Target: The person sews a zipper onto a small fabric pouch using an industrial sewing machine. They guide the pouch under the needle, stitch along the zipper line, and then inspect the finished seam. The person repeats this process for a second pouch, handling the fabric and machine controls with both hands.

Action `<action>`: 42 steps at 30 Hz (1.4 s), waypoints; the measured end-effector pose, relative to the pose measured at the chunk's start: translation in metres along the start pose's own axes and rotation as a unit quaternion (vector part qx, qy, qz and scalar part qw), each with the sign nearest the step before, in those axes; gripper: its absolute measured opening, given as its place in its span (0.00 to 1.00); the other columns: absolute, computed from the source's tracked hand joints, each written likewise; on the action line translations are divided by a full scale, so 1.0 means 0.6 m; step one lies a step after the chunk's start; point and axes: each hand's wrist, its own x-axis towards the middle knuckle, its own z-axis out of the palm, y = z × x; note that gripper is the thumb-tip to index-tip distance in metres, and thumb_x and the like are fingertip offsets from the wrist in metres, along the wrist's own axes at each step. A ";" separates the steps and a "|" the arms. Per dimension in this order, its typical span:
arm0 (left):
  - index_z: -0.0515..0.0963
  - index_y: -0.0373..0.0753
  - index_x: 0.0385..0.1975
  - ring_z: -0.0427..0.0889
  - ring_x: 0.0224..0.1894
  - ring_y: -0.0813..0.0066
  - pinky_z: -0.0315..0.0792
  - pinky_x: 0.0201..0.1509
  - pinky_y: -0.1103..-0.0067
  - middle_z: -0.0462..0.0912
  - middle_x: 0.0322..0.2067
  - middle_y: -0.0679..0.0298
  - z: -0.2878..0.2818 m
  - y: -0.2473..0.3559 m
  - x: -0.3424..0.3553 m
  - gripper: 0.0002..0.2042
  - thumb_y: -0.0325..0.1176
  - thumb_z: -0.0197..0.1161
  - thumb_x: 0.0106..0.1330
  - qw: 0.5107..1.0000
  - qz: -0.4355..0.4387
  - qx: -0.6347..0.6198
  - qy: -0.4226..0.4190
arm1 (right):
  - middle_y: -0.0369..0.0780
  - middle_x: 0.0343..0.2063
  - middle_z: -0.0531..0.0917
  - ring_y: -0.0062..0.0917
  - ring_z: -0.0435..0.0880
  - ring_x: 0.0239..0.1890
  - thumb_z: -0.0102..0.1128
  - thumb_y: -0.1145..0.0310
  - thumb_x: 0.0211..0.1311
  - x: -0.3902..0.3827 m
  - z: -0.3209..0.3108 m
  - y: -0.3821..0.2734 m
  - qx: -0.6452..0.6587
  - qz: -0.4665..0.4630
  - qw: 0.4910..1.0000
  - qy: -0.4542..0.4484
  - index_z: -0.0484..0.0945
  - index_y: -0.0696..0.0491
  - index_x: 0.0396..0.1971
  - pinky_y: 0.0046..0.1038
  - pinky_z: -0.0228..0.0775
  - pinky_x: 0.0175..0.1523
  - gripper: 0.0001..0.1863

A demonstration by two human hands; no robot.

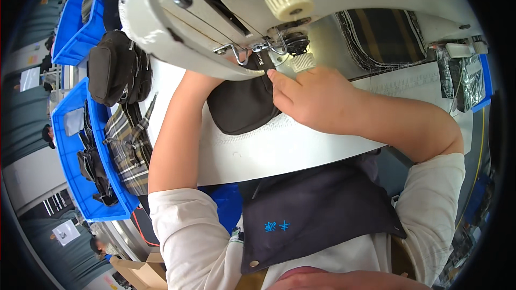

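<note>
A white sewing machine (140,16) arches over a dark fabric pouch (239,107) with a zipper at its top, lying under the needle and presser-foot area. My left hand (212,75) reaches to the pouch's far left side; its fingers are hidden behind the machine's head. My right hand (303,94) has curled fingers pressed together at the pouch's right edge beside the zipper, just below a knurled white knob (302,63).
Blue bins (70,139) with dark pieces, stacked black bags (110,70) and plaid fabric (129,145) line the left side. A striped piece (379,37) lies behind the needle area. Wrapped items (467,75) sit at right. Other people (99,247) appear at far left.
</note>
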 end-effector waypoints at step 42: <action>0.86 0.36 0.50 0.80 0.58 0.58 0.80 0.58 0.68 0.85 0.54 0.63 0.014 0.145 -0.101 0.22 0.33 0.73 0.53 0.988 0.094 0.109 0.055 | 0.36 0.28 0.80 0.29 0.85 0.32 0.66 0.62 0.66 0.003 -0.012 0.009 0.093 0.100 0.990 -0.046 0.82 0.51 0.34 0.32 0.77 0.35 0.09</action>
